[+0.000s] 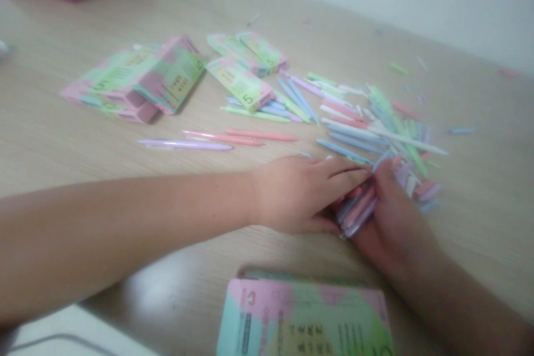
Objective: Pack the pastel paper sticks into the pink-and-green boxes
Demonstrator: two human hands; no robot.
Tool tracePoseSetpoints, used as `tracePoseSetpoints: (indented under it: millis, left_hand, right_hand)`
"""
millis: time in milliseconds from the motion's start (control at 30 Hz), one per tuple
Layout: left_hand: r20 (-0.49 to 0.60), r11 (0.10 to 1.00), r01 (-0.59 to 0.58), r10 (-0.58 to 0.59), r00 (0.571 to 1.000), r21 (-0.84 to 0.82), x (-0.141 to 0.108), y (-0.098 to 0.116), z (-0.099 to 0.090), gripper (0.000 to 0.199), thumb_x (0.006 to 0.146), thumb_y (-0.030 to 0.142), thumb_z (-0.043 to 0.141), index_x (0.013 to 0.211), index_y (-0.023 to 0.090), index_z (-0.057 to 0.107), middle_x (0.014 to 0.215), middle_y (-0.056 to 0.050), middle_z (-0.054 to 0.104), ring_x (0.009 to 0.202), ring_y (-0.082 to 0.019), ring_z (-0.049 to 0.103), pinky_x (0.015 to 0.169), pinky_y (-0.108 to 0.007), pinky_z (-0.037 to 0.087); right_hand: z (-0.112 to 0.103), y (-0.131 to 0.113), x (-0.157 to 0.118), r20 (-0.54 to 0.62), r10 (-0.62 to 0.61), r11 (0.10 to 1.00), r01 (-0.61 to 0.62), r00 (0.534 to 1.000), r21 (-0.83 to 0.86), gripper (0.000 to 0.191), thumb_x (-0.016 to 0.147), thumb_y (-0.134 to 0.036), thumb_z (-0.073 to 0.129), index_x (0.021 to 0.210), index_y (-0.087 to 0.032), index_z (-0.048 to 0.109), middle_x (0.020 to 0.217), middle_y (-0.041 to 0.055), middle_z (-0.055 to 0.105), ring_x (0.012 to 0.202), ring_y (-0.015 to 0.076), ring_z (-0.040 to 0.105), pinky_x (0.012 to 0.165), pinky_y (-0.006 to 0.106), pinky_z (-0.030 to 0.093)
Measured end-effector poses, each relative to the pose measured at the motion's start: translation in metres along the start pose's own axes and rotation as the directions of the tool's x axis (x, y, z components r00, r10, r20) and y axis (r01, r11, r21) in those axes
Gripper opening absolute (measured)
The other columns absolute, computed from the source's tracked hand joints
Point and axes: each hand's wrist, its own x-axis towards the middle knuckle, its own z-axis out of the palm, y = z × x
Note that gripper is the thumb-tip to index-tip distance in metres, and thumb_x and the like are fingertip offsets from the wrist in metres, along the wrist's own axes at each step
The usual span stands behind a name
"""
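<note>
"How many loose pens?"
"1 purple pen (192, 145) and 2 pink pens (262, 136) lie apart; the pen pile (356, 139) toward the desk's (479, 233) far edge is too blurred to count."
"Hands?"
"Both clamped on a pen bundle (359, 208) near the desk's near edge: left hand (298, 192) palm down, right hand (387, 222) with its thumb on top."
"Boxes?"
"3 small boxes (242, 80) mid-desk; contents hidden."

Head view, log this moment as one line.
right hand: holding pen bundle | left hand: touching pen bundle | beyond hands: loose pens, boxes on table
</note>
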Motion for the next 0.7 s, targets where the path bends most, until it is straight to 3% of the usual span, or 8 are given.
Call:
tracePoseSetpoints:
  millis: [133,500,700]
  left_hand:
    - [0.014,1.000,0.008,-0.009,1.000,0.017,0.0008,0.0049,-0.0018,0.096,0.091,0.058,0.073,0.162,0.006,0.034,0.166,-0.023,0.040,0.143,-0.036,0.053,0.112,-0.046,0.049]
    - [0.011,0.995,0.005,-0.006,1.000,0.098,0.0016,0.0092,-0.0014,0.078,0.100,0.047,0.062,0.159,0.003,0.037,0.165,-0.020,0.044,0.140,-0.032,0.056,0.105,-0.044,0.052]
    - [0.033,0.999,-0.013,0.012,0.999,0.033,-0.0009,0.0021,-0.0031,0.097,0.091,0.054,0.073,0.164,0.007,0.031,0.168,-0.021,0.038,0.144,-0.034,0.051,0.112,-0.045,0.048]
  right_hand:
    - [0.0001,-0.0004,0.0005,0.004,-0.014,1.000,0.014,1.000,0.021,0.042,0.097,-0.056,0.070,0.071,-0.023,0.065,0.066,-0.0031,0.060,0.056,0.0141,0.059,0.062,0.029,0.062]
    - [0.0057,0.0005,-0.0013,0.009,-0.048,0.999,0.048,0.999,-0.017,0.041,0.099,-0.055,0.066,0.073,-0.024,0.068,0.071,0.0003,0.066,0.065,0.0190,0.067,0.062,0.033,0.064]
    - [-0.0008,0.0000,0.0013,0.005,-0.041,0.999,0.041,0.999,0.035,0.037,0.100,-0.049,0.067,0.075,-0.023,0.069,0.070,-0.0018,0.064,0.058,0.0142,0.062,0.060,0.029,0.063]
